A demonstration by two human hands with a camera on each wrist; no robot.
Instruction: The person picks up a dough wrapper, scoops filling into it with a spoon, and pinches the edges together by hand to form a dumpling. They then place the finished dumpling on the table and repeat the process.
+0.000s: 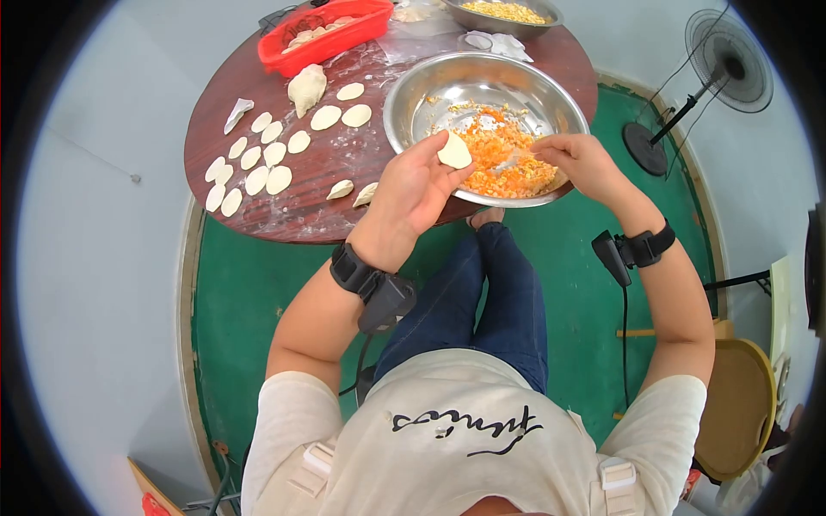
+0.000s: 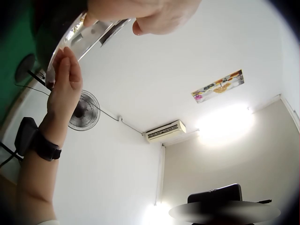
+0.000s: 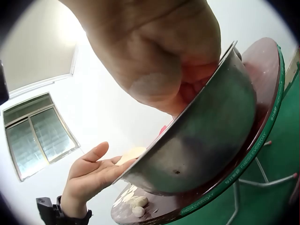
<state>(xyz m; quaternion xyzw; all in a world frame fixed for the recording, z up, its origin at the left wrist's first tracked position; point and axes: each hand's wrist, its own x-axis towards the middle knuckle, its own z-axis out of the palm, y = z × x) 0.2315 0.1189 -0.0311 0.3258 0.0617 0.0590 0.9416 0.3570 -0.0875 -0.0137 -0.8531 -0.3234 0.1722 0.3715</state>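
Note:
My left hand (image 1: 415, 191) is palm up at the near left rim of a large steel bowl (image 1: 413, 103). A round dough wrapper (image 1: 455, 151) lies across its fingers, and the thumb stands raised apart from it in the right wrist view. Over the right side of the bowl, my right hand (image 1: 587, 165) pinches a thin pale spoon (image 1: 518, 156), its tip down in the chopped orange and yellow filling (image 1: 492, 142). The curled fingers hide most of its handle. Two folded dumplings (image 1: 341, 189) lie on the table left of the bowl.
Several flat wrappers (image 1: 278, 180) and a dough lump (image 1: 307, 89) lie on the floured round table (image 1: 344, 225). Behind stand a red basket (image 1: 335, 34) holding dough pieces and another metal bowl (image 1: 551, 26) with yellow bits. A fan (image 1: 727, 64) stands at the right.

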